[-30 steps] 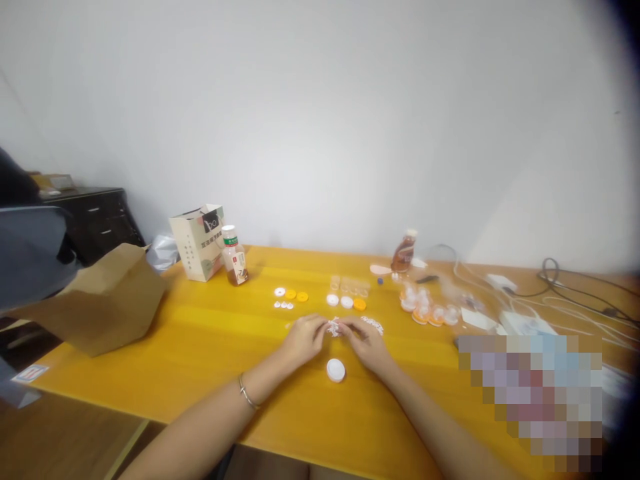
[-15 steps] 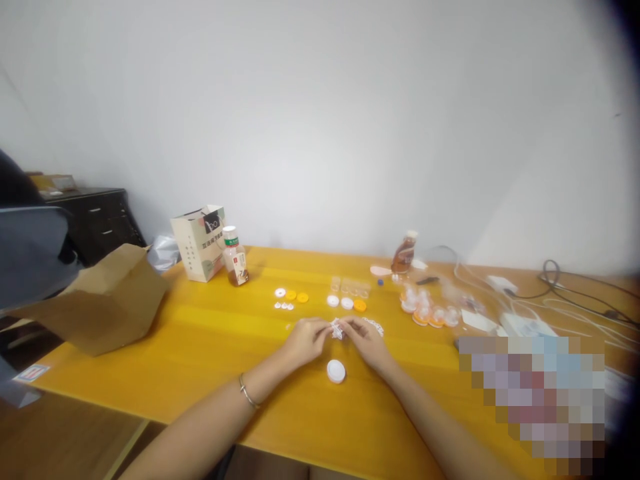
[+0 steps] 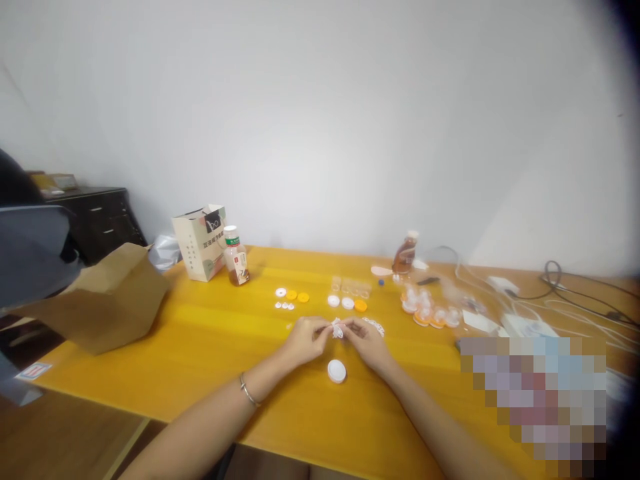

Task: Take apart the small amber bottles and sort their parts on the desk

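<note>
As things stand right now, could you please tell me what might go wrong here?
The small white piece held between the left hand and right hand could slip. The right hand might scatter the pile of white bits just beyond it. Either hand, coming down, might nudge the white disc lying nearer.

Setting: indoor, most like an office or small workroom; cannot tell which. Evidence: wooden desk (image 3: 200, 363) set along a plain pale wall (image 3: 320, 133); black drawer cabinet (image 3: 113, 217) with shiny handles at far left. Right end of desktop carries a looped black cable (image 3: 547, 268) and a white plastic block (image 3: 501, 285), workstation fashion. Personal items: printed paper carrier bag (image 3: 197, 248) and labelled drink bottle (image 3: 237, 261) toward the back left, second bottle (image 3: 404, 257) farther right. White and yellow discs (image 3: 291, 295) in short rows, clear cups (image 3: 336, 285) nearby: workbench use.
</note>
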{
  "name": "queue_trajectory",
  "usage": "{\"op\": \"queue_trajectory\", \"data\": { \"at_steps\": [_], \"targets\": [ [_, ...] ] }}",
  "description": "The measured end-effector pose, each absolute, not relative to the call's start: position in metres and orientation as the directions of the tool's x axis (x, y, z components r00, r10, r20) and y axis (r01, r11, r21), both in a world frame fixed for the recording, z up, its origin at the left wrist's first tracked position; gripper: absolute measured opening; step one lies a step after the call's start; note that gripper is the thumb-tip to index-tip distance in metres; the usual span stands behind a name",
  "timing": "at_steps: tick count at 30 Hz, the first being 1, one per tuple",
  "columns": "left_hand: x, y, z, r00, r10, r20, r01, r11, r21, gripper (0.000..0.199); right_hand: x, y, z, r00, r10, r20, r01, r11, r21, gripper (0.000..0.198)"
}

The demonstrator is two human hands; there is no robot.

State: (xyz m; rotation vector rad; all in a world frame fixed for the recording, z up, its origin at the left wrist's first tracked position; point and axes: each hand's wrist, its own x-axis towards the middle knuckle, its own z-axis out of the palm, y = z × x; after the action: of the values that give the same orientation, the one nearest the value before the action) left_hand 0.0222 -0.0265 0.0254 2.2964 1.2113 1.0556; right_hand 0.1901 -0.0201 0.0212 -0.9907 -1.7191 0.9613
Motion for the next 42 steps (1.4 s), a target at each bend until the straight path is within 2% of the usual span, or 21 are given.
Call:
{"op": "queue_trajectory", "data": {
  "at_steps": [6,12,17,25,28,31,33,36,42],
  "targets": [
    [0.023,-0.025,0.027,0.341,0.820,0.459,0.540,-0.571,0.619,0.025,0.189,-0.027,0.027,-0.253,0.871,0.421,0.332,0.487,-0.808,0.020],
    [0.024,-0.025,0.024,0.353,0.818,0.455,0.534,-0.575,0.620,0.025,0.190,-0.028,0.028,-0.272,0.893,0.360,0.298,0.433,-0.851,0.023],
    [0.024,-0.022,0.021,0.334,0.824,0.457,0.530,-0.565,0.632,0.025,0.188,-0.031,0.029,-0.274,0.848,0.454,0.399,0.530,-0.748,0.019],
    [0.026,-0.024,0.022,0.378,0.813,0.443,0.493,-0.582,0.647,0.026,0.192,-0.029,0.026,-0.311,0.845,0.435,0.292,0.521,-0.802,0.018],
    [0.024,-0.024,0.024,0.384,0.805,0.451,0.444,-0.590,0.675,0.025,0.194,-0.025,0.023,-0.325,0.871,0.369,0.194,0.443,-0.875,0.020],
    [0.019,-0.020,0.026,0.329,0.819,0.470,0.408,-0.572,0.712,0.028,0.197,-0.018,0.019,-0.253,0.913,0.321,0.140,0.363,-0.921,0.024],
    [0.015,-0.015,0.028,0.260,0.840,0.476,0.394,-0.542,0.742,0.029,0.199,-0.013,0.016,-0.200,0.933,0.299,0.174,0.335,-0.926,0.026],
    [0.010,-0.010,0.028,0.201,0.858,0.472,0.389,-0.513,0.766,0.027,0.200,-0.008,0.011,-0.197,0.942,0.271,0.323,0.323,-0.889,0.024],
    [0.009,-0.011,0.027,0.238,0.830,0.505,0.433,-0.556,0.710,0.024,0.197,-0.006,0.004,-0.171,0.951,0.259,0.506,0.310,-0.805,0.018]
  ]
}}
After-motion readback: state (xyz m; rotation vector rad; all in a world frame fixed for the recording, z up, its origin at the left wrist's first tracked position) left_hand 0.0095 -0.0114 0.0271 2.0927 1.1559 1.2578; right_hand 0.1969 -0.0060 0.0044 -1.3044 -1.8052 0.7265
